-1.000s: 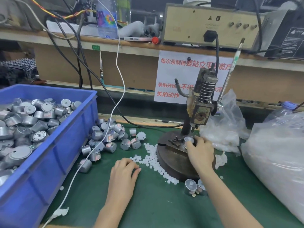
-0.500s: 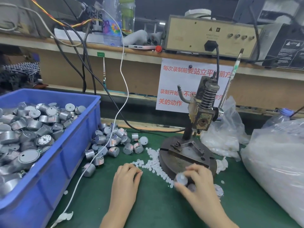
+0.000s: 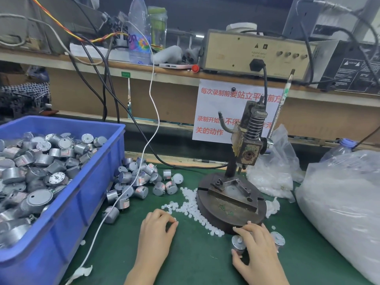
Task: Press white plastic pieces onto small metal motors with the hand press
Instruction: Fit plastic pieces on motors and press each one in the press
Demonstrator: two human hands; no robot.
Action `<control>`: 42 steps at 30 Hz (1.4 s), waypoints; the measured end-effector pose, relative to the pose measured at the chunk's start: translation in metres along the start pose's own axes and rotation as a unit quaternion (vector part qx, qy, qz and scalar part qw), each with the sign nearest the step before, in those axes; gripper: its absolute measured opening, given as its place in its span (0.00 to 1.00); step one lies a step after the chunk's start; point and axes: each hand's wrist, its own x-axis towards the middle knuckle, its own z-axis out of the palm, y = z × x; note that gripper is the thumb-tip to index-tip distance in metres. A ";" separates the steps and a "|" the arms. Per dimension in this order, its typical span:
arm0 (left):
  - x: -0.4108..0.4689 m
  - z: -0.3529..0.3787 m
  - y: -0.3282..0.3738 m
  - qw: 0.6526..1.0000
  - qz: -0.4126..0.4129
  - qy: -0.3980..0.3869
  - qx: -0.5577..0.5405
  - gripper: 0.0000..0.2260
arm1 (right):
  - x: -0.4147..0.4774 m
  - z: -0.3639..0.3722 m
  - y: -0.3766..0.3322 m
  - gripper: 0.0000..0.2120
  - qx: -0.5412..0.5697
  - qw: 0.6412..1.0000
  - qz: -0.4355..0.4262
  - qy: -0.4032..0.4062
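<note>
Low in the frame, right of centre, the right hand [image 3: 259,250] grips a small metal motor [image 3: 238,245] that stands upright on the green counter [image 3: 197,260]. The thumb is on the motor's near side and the curled fingers [image 3: 245,228] reach over its far side. A small pale knob shows on its top face. This motor sits just in front of the round base of the hand press [image 3: 230,204], whose head and spring stand raised above the base at centre right. A second motor [image 3: 278,239] peeks out just beyond the right hand. At lower centre the left hand [image 3: 157,230] rests on the counter with its fingers curled, the tips at the near edge of the scattered white plastic pieces [image 3: 193,209]; whether it pinches one cannot be told. The pieces lie along the left side of the press base. Loose motors [image 3: 139,183] are heaped at mid-left beside a blue bin [image 3: 82,194] full of more motors. A white cable [image 3: 153,120] trails across them. A large plastic bag [image 3: 341,202] fills the right edge.
</note>
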 end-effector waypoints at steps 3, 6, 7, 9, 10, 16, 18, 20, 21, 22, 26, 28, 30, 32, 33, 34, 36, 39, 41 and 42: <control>0.000 0.000 -0.001 1.000 0.002 -0.015 0.013 0.05 | 0.001 0.000 -0.008 0.32 0.032 0.999 0.014 0.001; 0.001 0.000 -0.001 0.999 -0.002 -0.031 0.024 0.05 | 0.014 0.001 -0.026 0.28 0.065 0.998 0.005 0.004; 0.001 0.000 -0.001 0.999 -0.003 -0.037 0.028 0.05 | 0.021 0.004 -0.034 0.25 0.076 0.997 0.001 0.004; 0.001 0.000 -0.001 0.998 -0.002 -0.044 0.036 0.05 | 0.039 0.009 -0.052 0.19 0.105 0.994 0.000 -0.012; 0.001 0.001 -0.001 0.998 -0.001 -0.045 0.038 0.05 | 0.049 0.011 -0.062 0.17 0.113 0.993 -0.001 -0.032; 0.003 0.000 0.001 0.997 -0.008 -0.052 0.064 0.12 | 0.110 0.043 -0.115 0.16 0.200 0.962 -0.007 -0.186; 0.004 0.000 0.001 0.996 -0.015 -0.048 0.074 0.15 | 0.124 0.055 -0.128 0.17 0.189 0.953 -0.005 -0.237; 0.004 0.000 0.002 0.996 -0.017 -0.046 0.081 0.15 | 0.135 0.065 -0.137 0.19 0.169 0.946 -0.008 -0.277; 0.004 0.000 0.001 0.996 -0.019 -0.045 0.074 0.15 | 0.140 0.069 -0.141 0.20 0.157 0.945 -0.012 -0.286; 0.004 0.000 0.001 0.997 -0.022 -0.045 0.062 0.15 | 0.144 0.072 -0.144 0.20 0.145 0.945 -0.018 -0.291; 0.007 -0.004 0.003 0.997 -0.033 -0.052 0.047 0.13 | 0.158 0.081 -0.165 0.18 0.095 0.959 -0.051 -0.260; 0.006 -0.007 0.006 0.995 -0.043 -0.063 0.057 0.12 | 0.163 0.085 -0.174 0.16 0.084 0.967 -0.034 -0.238; 0.006 -0.011 0.008 0.996 -0.055 -0.063 0.030 0.09 | 0.165 0.091 -0.180 0.18 0.087 0.968 0.003 -0.236; 0.006 -0.012 0.007 0.996 -0.054 -0.066 0.027 0.11 | 0.166 0.097 -0.182 0.18 0.083 0.968 0.021 -0.236; 0.006 -0.011 0.005 0.996 -0.052 -0.065 0.029 0.11 | 0.166 0.099 -0.183 0.18 0.077 0.968 0.022 -0.237; 0.005 -0.010 0.004 0.996 -0.052 -0.063 0.023 0.12 | 0.166 0.100 -0.182 0.19 0.071 0.967 0.018 -0.242; 0.005 -0.010 0.005 0.997 -0.055 -0.055 -0.001 0.14 | 0.166 0.102 -0.181 0.19 0.076 0.965 0.015 -0.252; 0.005 -0.011 0.007 0.997 -0.056 -0.048 -0.012 0.17 | 0.167 0.103 -0.179 0.21 0.078 0.961 0.014 -0.263; 0.005 -0.011 0.006 0.997 -0.057 -0.050 -0.007 0.17 | 0.167 0.103 -0.178 0.22 0.070 0.960 0.008 -0.271; 0.005 -0.011 0.007 0.997 -0.056 -0.050 -0.005 0.17 | 0.166 0.102 -0.178 0.22 0.067 0.960 0.005 -0.273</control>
